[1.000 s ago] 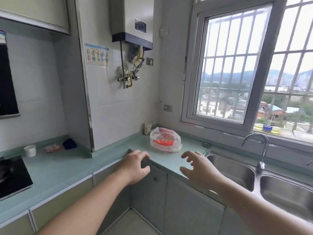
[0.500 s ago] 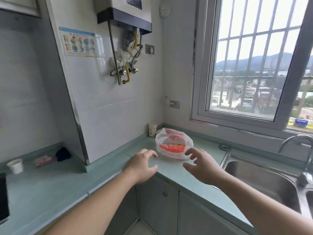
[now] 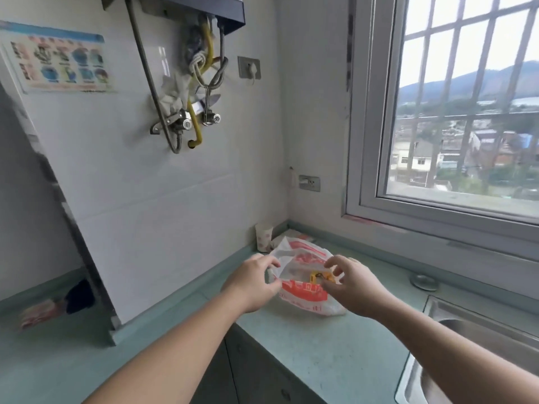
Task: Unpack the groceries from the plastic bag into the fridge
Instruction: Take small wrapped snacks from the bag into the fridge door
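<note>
A white plastic bag with red print lies on the pale green counter in the corner under the window. Its mouth gapes a little and a small yellow item shows inside. My left hand is at the bag's left rim, thumb and fingers apart around the edge. My right hand hovers at the bag's right side, its fingers spread and curled just above the yellow item. No fridge is in view.
A paper cup stands against the wall just behind the bag. A steel sink lies to the right, with a drain plug on the counter near it. Far left lie a dark cloth and a packet.
I have come closer to the corner, and both hands have moved forward from the counter's front edge to the two sides of the bag.
</note>
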`<state>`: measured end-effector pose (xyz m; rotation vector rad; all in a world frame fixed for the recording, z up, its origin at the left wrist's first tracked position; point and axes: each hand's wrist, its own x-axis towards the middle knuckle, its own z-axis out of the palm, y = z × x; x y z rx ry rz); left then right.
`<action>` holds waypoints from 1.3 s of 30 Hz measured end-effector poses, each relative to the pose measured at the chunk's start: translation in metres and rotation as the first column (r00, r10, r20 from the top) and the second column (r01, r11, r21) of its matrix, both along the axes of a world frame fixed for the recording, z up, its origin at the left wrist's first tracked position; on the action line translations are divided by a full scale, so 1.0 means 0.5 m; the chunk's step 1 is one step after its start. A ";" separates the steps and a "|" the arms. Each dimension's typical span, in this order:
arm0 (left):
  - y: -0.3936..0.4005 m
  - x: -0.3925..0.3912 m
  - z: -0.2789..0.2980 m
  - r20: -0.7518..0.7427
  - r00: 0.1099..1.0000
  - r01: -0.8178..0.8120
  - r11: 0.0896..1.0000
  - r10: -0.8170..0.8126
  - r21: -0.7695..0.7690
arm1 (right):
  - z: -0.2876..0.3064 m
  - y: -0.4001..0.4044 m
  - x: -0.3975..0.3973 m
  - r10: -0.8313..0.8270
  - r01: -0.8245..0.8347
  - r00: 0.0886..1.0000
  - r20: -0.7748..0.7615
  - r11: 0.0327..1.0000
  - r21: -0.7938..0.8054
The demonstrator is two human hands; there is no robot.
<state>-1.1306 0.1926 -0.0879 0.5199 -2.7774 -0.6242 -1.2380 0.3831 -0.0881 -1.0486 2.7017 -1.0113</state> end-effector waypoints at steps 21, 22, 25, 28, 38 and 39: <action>-0.276 -0.587 -0.271 0.230 0.924 0.243 0.935 -0.305 0.259 | -0.238 -0.283 -0.459 -0.347 0.302 0.922 0.171 0.922 0.243; -0.273 -0.603 -0.289 0.241 0.917 0.247 0.927 -0.318 0.281 | -0.255 -0.288 -0.471 -0.348 0.297 0.918 0.189 0.920 0.254; -0.259 -0.641 -0.340 0.276 0.899 0.259 0.921 -0.340 0.291 | -0.307 -0.298 -0.497 -0.356 0.286 0.908 0.222 0.912 0.295; -0.247 -0.674 -0.387 0.310 0.882 0.275 0.922 -0.355 0.273 | -0.361 -0.305 -0.519 -0.355 0.261 0.898 0.259 0.904 0.338; -0.231 -0.750 -0.511 0.449 0.856 0.193 0.965 -0.254 0.179 | -0.456 -0.303 -0.586 -0.316 0.178 0.913 0.257 0.877 0.446; -0.229 -0.754 -0.519 0.452 0.857 0.193 0.968 -0.246 0.159 | -0.461 -0.303 -0.590 -0.320 0.186 0.908 0.269 0.885 0.427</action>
